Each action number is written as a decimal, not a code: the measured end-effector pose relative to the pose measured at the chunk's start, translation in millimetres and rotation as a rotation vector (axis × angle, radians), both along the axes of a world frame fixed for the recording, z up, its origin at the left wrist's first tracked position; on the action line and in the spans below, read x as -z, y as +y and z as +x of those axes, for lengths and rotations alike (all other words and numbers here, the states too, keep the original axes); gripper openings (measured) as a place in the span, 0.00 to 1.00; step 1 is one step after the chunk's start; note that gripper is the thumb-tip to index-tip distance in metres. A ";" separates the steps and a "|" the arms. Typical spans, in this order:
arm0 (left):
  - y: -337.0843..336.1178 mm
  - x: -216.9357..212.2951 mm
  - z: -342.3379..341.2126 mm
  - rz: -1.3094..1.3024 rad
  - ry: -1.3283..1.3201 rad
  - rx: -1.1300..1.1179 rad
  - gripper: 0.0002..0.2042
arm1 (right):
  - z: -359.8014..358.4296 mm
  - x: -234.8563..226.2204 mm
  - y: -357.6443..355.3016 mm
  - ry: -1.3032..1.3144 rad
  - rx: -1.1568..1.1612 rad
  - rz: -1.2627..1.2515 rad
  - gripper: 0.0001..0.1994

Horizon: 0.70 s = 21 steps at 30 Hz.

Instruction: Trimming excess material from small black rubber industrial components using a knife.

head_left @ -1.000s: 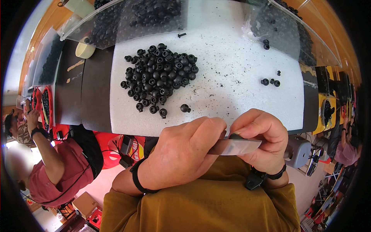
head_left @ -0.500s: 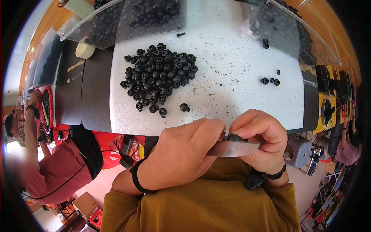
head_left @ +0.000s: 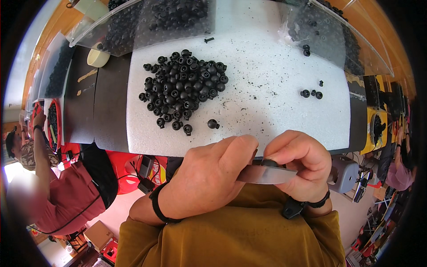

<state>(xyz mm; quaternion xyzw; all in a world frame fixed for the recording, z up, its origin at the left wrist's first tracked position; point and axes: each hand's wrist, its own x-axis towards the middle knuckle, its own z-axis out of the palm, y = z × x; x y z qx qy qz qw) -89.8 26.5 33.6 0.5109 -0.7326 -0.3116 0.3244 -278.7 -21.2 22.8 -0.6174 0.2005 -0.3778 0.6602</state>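
Note:
My left hand (head_left: 209, 173) is closed around a knife whose bare metal blade (head_left: 264, 175) points to the right; its handle is hidden in the fist. Pinched between the thumb and fingers of my right hand (head_left: 307, 162) is a small black ball-shaped plastic piece (head_left: 269, 163), partly hidden behind the blade. Both hands meet just in front of the near edge of a white foam sheet (head_left: 155, 139). Beyond my left hand lies a heap of similar black ball-shaped pieces (head_left: 182, 84), with a single piece (head_left: 213, 123) apart from it.
Clear bins of black parts stand at the far left (head_left: 133, 33) and far right (head_left: 329, 35). A few loose pieces (head_left: 311, 93) lie on the right. Black crumbs dot the foam. A cream cup (head_left: 98, 58) lies tipped. At the left, a person in a dark red shirt (head_left: 66, 191) works.
The blade has tipped and dropped slightly against the black piece, and my right fingers have shifted a little. The heap stays put. The person at the left has moved an arm.

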 end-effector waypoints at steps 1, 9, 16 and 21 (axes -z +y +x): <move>-1.0 -0.3 -1.0 0.004 0.009 -0.013 0.17 | 0.2 -0.4 -0.6 0.002 0.002 0.012 0.12; -2.5 -3.4 -0.4 0.136 0.112 -0.161 0.08 | -18.2 -22.6 -19.5 -0.105 0.225 -0.228 0.14; 4.6 -3.2 2.2 0.145 0.091 -0.086 0.06 | -49.5 -75.0 -117.5 0.199 0.925 -0.489 0.15; 13.9 -1.6 15.3 0.234 0.177 -0.169 0.05 | -32.0 -69.4 -111.5 0.581 1.089 -0.845 0.18</move>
